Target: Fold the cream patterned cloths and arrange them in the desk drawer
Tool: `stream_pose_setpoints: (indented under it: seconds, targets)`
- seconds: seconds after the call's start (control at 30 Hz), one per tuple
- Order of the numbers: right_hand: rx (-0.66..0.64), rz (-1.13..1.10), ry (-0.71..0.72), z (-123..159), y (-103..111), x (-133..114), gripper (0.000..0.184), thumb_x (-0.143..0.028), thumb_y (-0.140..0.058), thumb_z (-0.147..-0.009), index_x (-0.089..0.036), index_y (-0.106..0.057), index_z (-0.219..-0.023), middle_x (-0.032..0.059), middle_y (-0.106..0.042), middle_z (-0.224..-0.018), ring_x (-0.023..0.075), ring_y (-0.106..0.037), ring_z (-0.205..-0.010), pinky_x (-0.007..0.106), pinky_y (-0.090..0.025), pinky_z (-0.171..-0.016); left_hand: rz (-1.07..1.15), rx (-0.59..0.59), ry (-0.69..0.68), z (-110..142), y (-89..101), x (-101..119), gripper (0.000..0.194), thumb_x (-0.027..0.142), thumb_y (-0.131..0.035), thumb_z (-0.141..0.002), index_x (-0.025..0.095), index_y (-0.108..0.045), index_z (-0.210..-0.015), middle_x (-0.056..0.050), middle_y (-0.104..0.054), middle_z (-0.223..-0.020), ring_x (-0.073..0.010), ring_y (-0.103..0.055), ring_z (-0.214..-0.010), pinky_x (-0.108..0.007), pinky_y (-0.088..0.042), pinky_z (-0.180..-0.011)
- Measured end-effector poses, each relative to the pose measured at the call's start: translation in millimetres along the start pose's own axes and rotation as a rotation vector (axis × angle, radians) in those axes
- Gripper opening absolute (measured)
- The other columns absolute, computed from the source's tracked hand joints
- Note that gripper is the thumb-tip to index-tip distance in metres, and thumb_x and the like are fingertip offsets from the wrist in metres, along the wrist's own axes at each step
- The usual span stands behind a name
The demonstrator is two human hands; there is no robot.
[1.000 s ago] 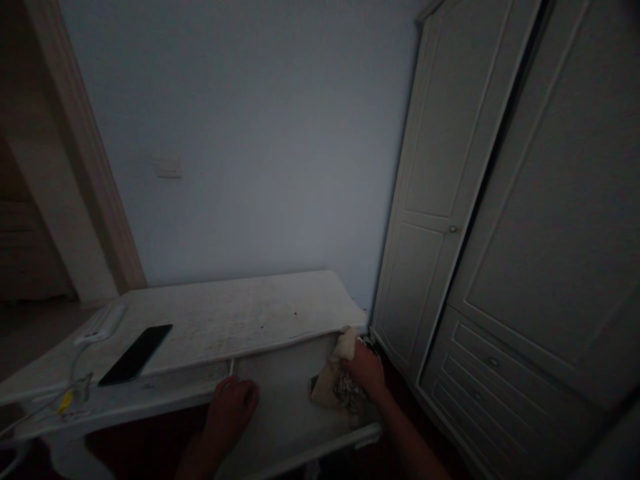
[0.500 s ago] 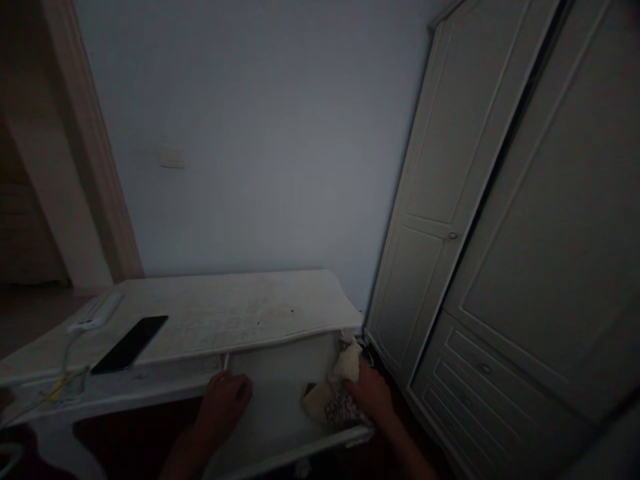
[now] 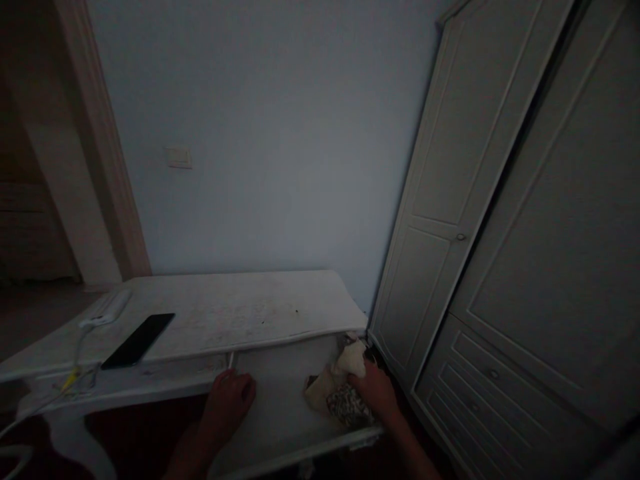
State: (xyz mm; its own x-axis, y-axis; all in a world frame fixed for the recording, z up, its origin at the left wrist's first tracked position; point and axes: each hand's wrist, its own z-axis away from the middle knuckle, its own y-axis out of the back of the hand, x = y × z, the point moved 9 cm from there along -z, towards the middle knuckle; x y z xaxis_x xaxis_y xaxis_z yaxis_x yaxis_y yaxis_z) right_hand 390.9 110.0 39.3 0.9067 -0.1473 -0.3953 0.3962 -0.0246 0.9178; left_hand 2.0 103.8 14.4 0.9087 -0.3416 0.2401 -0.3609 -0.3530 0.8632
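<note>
My right hand (image 3: 376,390) is closed on the cloth bundle (image 3: 350,405), inside the open drawer (image 3: 277,393) at its right end. So far: drawer out, bundle unreleased; remainder undetermined. My left hand (image 3: 230,401) curls palm-down at the drawer's left edge (dim light; grip cannot be told). Phone (image 3: 139,341): left of drawer.

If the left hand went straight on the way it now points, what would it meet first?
Probably the front edge of the white desktop, just beyond the left hand at the open drawer; depth is unclear, so it might pass beneath that edge instead.
</note>
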Motion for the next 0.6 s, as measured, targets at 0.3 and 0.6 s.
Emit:
stream_pose_setpoints:
  seconds: [0.3,0.6]
  targets:
    - [-0.006,0.007,-0.039,13.2,-16.1,22.0,0.036,-0.045,-0.06,-0.091,-0.023,-0.072,-0.118,0.0137,-0.078,-0.119,0.0325,-0.075,-0.111,0.035,-0.049,-0.082,0.007,0.007,0.0,-2.5,2.3,2.7,0.03,0.027,-0.045,-0.099,0.027,-0.07,-0.083,0.0,-0.08,-0.083,-0.0221,-0.077,-0.084,-0.048,-0.044,-0.109]
    - [0.088,-0.077,-0.029,-38.6,5.2,-14.3,0.042,-0.044,-0.065,-0.089,-0.019,-0.071,-0.122,0.0171,-0.077,-0.121,0.0306,-0.074,-0.112,0.035,-0.05,-0.089,-0.014,0.071,-0.038,0.6,2.0,0.8,0.028,0.028,-0.047,-0.098,0.028,-0.071,-0.084,-0.002,-0.082,-0.087,-0.0228,-0.076,-0.086,-0.046,-0.046,-0.107]
